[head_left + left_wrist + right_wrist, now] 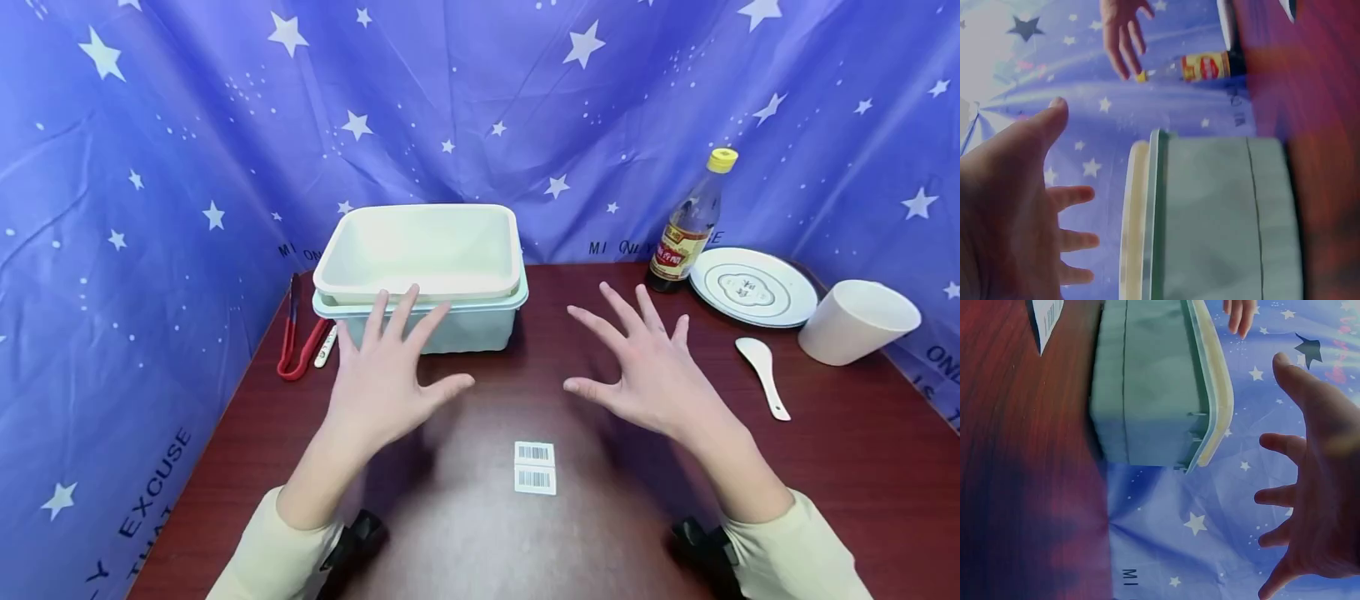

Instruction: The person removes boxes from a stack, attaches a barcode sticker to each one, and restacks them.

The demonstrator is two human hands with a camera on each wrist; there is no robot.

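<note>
Both hands hover over the dark red table (862,442) with fingers spread, holding nothing. My left hand (386,367) (1016,206) is just in front of a pale green tub (450,329) (1222,219) (1147,381) with a cream basin (423,250) nested in it; its fingertips overlap the tub's front rim in the head view. My right hand (645,367) (1316,481) floats to the right of the tub, apart from it.
Red tongs (296,337) lie left of the tub. At the right stand a sauce bottle (690,225) (1207,65), a white plate (753,287), a white spoon (763,371) and a white cup (855,321). Two barcode stickers (535,467) lie near the front. Star-printed blue cloth surrounds the table.
</note>
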